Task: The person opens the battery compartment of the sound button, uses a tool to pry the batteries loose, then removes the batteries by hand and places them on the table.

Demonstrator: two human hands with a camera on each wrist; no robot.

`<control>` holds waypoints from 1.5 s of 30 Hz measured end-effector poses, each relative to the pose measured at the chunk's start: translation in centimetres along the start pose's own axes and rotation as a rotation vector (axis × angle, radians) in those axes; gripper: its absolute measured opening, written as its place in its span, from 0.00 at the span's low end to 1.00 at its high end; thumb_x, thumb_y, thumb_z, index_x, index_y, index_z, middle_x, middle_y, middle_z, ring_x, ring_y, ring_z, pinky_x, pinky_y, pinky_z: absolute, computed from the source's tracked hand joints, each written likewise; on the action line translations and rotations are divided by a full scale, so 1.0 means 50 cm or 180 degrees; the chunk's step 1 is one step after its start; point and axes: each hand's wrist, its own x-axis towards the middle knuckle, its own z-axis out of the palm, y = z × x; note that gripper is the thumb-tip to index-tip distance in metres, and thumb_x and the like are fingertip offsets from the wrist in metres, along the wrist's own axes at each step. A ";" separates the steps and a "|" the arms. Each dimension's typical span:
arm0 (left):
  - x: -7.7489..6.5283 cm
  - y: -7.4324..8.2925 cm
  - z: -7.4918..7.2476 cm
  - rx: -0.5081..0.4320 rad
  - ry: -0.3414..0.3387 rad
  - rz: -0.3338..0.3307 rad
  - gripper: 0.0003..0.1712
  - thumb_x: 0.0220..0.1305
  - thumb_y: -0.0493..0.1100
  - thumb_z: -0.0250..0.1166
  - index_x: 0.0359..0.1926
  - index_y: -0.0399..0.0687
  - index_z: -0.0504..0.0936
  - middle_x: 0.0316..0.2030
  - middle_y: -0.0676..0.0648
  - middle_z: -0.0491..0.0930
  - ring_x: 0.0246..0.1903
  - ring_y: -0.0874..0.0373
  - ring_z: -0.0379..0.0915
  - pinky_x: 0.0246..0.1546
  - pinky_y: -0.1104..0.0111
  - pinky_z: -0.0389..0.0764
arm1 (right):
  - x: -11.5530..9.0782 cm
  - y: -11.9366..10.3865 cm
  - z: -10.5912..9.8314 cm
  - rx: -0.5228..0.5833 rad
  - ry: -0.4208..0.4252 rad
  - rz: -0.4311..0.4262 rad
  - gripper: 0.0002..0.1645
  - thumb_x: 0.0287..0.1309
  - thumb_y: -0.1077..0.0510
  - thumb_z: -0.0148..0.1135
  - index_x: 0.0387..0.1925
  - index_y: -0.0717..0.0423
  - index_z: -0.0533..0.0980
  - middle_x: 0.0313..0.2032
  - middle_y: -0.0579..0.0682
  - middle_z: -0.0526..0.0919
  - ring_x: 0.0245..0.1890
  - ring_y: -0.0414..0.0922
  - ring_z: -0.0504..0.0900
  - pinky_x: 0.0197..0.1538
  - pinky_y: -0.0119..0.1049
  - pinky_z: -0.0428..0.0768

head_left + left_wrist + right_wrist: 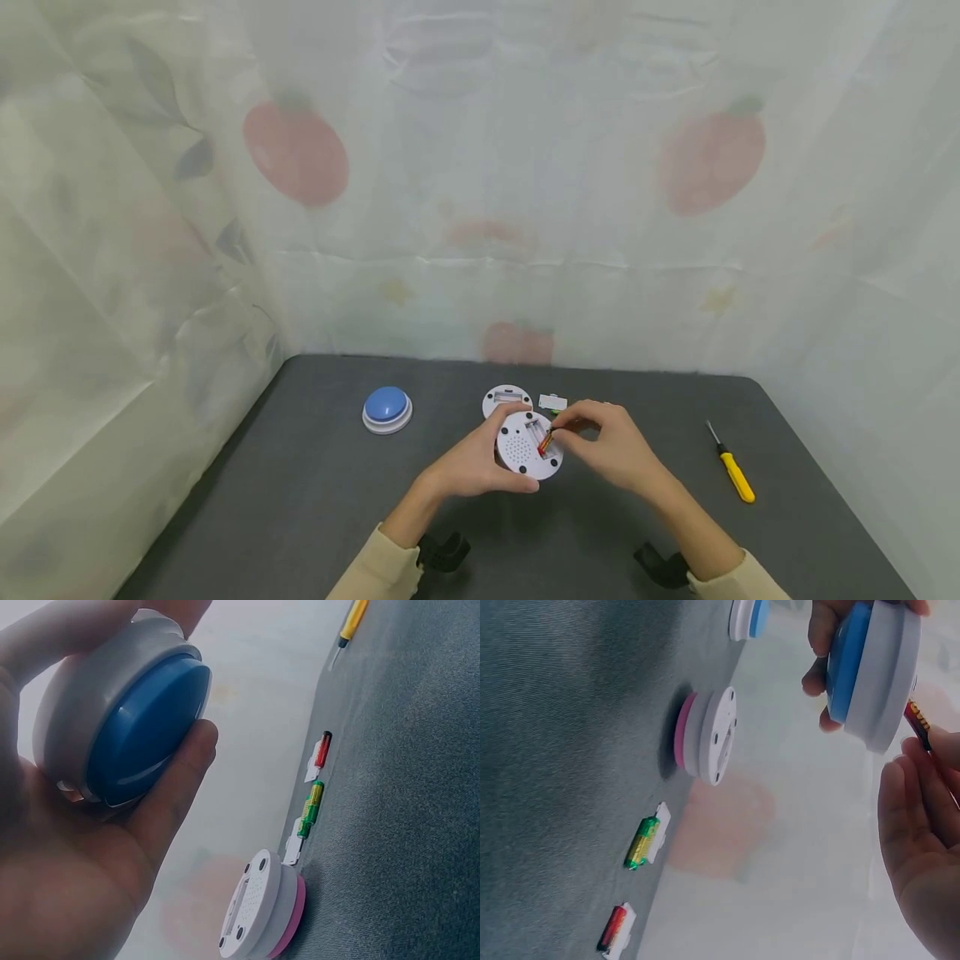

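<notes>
My left hand [468,465] grips a round white push button [517,450] by its sides. Its blue cap [154,727] faces downward, and the underside, with speaker holes and an uncovered battery slot, faces up toward the head camera. Between the thumb and fingers of my right hand [611,442] is a small red and black battery [917,720]. That battery slants at the slot, with its lower end in or at the opening; how deep it sits cannot be told.
Behind lies an overturned pink-capped button [705,739]. White battery covers [553,402] lie near a green battery [642,841] and another red battery [615,928]. A blue-capped button [387,408] stands left; a yellow-handled screwdriver [735,475] lies right.
</notes>
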 end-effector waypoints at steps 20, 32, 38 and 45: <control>-0.001 -0.001 0.003 0.0246 0.0166 -0.0035 0.57 0.49 0.50 0.82 0.75 0.61 0.57 0.49 0.51 0.75 0.43 0.58 0.76 0.45 0.67 0.77 | -0.042 0.039 -0.043 0.0313 -0.0123 0.0502 0.06 0.64 0.58 0.70 0.42 0.51 0.85 0.39 0.47 0.85 0.34 0.46 0.83 0.41 0.34 0.83; -0.003 0.008 0.001 0.0320 0.0246 -0.0085 0.57 0.47 0.52 0.82 0.75 0.60 0.60 0.50 0.51 0.74 0.44 0.57 0.75 0.46 0.65 0.76 | -0.052 0.080 -0.070 0.0417 0.0158 0.0732 0.08 0.64 0.59 0.70 0.43 0.57 0.84 0.35 0.57 0.86 0.31 0.45 0.84 0.39 0.35 0.83; -0.005 0.011 0.000 0.0314 0.0265 -0.0058 0.57 0.47 0.52 0.82 0.75 0.57 0.60 0.50 0.51 0.75 0.45 0.57 0.75 0.47 0.65 0.75 | -0.057 0.111 -0.083 0.0340 0.0248 0.0883 0.09 0.66 0.56 0.69 0.43 0.57 0.84 0.33 0.57 0.86 0.31 0.44 0.84 0.40 0.38 0.82; -0.005 0.011 -0.001 0.0322 0.0262 -0.0010 0.57 0.47 0.51 0.82 0.74 0.55 0.61 0.50 0.51 0.75 0.45 0.58 0.75 0.47 0.65 0.75 | -0.063 0.153 -0.095 0.0222 0.0306 0.1055 0.10 0.65 0.57 0.69 0.43 0.59 0.84 0.36 0.60 0.86 0.34 0.50 0.85 0.41 0.40 0.82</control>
